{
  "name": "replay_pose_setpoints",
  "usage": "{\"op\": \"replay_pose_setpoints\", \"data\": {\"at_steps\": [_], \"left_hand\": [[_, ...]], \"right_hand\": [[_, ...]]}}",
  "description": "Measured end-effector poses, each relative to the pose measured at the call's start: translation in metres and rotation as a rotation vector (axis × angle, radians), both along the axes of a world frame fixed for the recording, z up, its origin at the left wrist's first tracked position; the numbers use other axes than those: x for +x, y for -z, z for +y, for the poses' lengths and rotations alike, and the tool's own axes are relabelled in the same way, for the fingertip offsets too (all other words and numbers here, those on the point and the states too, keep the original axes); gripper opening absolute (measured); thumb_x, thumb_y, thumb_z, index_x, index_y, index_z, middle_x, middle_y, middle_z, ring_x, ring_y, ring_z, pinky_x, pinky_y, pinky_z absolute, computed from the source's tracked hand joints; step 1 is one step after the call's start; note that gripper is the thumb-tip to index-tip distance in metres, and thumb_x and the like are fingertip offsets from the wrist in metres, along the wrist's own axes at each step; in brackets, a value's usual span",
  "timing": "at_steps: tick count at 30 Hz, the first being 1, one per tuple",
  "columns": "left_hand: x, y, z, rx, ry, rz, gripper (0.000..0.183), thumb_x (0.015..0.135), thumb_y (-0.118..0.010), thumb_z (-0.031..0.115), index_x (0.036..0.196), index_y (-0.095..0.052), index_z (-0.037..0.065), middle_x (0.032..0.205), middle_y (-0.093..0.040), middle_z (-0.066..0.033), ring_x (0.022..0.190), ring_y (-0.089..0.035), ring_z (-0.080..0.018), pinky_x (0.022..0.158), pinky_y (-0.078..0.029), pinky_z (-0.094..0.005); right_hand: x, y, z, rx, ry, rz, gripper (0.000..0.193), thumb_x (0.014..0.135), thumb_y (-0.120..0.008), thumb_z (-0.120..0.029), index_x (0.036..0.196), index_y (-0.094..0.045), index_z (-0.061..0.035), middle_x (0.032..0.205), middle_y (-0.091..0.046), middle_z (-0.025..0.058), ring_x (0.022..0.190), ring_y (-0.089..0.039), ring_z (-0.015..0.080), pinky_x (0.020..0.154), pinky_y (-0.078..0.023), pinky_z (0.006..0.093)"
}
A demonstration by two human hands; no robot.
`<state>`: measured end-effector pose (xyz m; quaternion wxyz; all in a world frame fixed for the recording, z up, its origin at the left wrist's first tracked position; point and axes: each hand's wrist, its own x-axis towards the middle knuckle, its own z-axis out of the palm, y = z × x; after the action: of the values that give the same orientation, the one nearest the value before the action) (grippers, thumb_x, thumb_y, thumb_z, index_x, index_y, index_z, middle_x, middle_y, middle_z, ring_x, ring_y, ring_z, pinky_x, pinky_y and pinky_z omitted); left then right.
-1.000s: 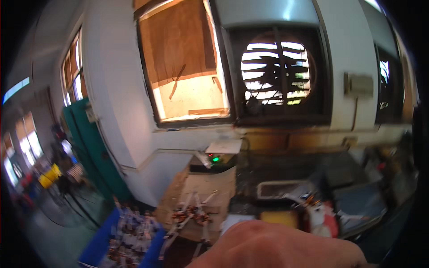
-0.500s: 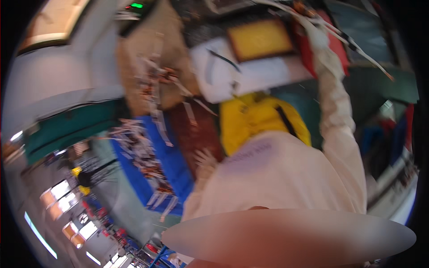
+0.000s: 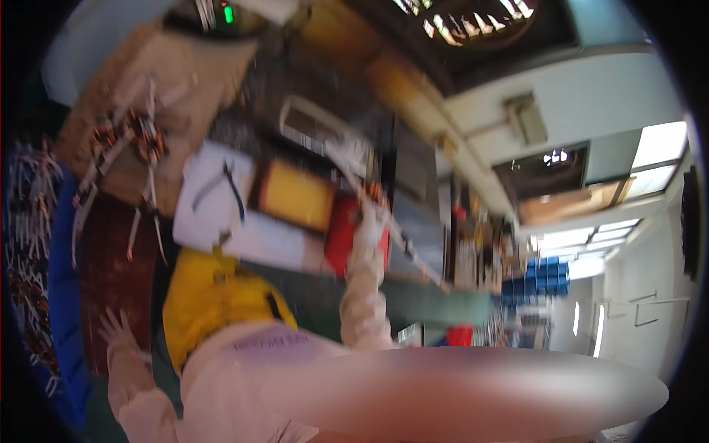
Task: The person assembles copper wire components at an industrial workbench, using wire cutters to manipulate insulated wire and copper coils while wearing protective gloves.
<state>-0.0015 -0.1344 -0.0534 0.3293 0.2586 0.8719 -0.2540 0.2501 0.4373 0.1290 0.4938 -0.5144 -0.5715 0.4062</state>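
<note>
We see the right hand (image 3: 369,219) closed around a copper-coloured coil (image 3: 375,193) with pale leads, above a red object (image 3: 340,230) it partly hides; blur keeps us from making out its fingers. The left hand (image 3: 116,329) is spread and holds nothing; whether it touches the dark red surface (image 3: 118,258) we cannot tell. A blurred oval (image 3: 473,395) covers whatever lies at the lower edge. At left, the blue bin (image 3: 68,295) is cut off, its tangled pieces (image 3: 28,221) smeared. Beside the yellow block (image 3: 297,196), a dark tool (image 3: 234,190) is too soft to identify.
</note>
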Motion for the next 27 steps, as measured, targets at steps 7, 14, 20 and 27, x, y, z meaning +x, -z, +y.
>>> {"op": "replay_pose_setpoints", "data": {"at_steps": [7, 14, 20, 27], "left_hand": [[-0.158, -0.056, 0.135, 0.592, -0.082, 0.651, 0.057, 0.087, -0.044, 0.016, 0.141, -0.029, 0.014, 0.145, -0.017, -0.0274, 0.128, -0.030, -0.0466, 0.092, -0.040, -0.0564], [-0.198, -0.216, 0.215, 0.750, 0.147, 1.095, 0.054, 0.087, -0.044, 0.017, 0.139, -0.033, 0.013, 0.142, -0.024, -0.0279, 0.124, -0.035, -0.0466, 0.089, -0.042, -0.0558], [-0.146, -0.244, 0.220, 0.503, 0.386, 1.257, 0.051, 0.087, -0.044, 0.017, 0.137, -0.036, 0.013, 0.139, -0.029, -0.0284, 0.121, -0.039, -0.0466, 0.086, -0.045, -0.0553], [-0.047, -0.109, 0.123, 0.187, 0.637, 0.819, 0.049, 0.087, -0.043, 0.017, 0.135, -0.039, 0.012, 0.136, -0.036, -0.0289, 0.118, -0.044, -0.0466, 0.082, -0.047, -0.0546]], "right_hand": [[0.008, 0.009, -0.002, -0.135, -0.147, 0.294, 0.025, 0.079, -0.069, -0.014, 0.101, -0.058, -0.0089, 0.073, -0.058, 0.0004, 0.050, -0.052, 0.0098, 0.044, -0.043, 0.0232], [0.018, 0.047, 0.023, -0.068, -0.252, 0.366, 0.028, 0.079, -0.070, -0.016, 0.100, -0.054, -0.0093, 0.076, -0.058, 0.0003, 0.054, -0.054, 0.0101, 0.044, -0.047, 0.0255], [0.034, 0.055, 0.028, -0.143, -0.035, -0.036, 0.063, 0.070, -0.074, -0.044, 0.118, -0.054, -0.0074, 0.107, -0.060, 0.0109, 0.094, -0.058, 0.0199, 0.079, -0.047, 0.0320], [0.050, 0.090, 0.069, 0.003, -0.197, 0.090, 0.038, 0.080, -0.070, -0.023, 0.109, -0.054, -0.0044, 0.097, -0.060, 0.0031, 0.083, -0.056, 0.0116, 0.072, -0.046, 0.0258]]}}
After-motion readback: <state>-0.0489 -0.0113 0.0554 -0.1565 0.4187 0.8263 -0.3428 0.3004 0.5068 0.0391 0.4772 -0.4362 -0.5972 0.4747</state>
